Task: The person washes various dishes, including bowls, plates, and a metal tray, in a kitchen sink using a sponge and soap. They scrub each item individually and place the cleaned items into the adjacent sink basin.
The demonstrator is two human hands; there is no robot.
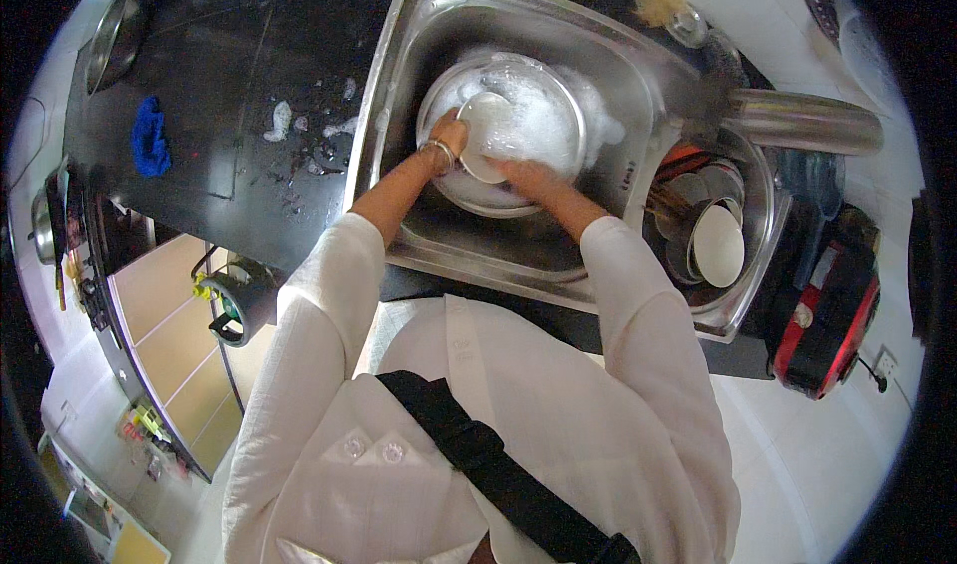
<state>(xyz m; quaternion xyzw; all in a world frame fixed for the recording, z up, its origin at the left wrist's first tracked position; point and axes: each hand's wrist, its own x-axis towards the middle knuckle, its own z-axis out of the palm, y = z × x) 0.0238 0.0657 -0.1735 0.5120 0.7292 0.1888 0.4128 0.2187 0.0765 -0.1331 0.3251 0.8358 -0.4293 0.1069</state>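
A white bowl is tilted over a round metal basin of foamy water inside the steel sink. My left hand, with bangles at the wrist, grips the bowl's left rim. At the bowl's lower right edge is my right hand, smeared by motion. Its fingers are partly lost against the bowl and suds, so I cannot see whether they hold anything. White suds cover much of the basin and spill past its right side.
The sink's right side holds a metal bowl of stacked dishes, with a white bowl on top. A red-and-black appliance stands farther right. On the left, a blue cloth and foam splashes lie on the black counter.
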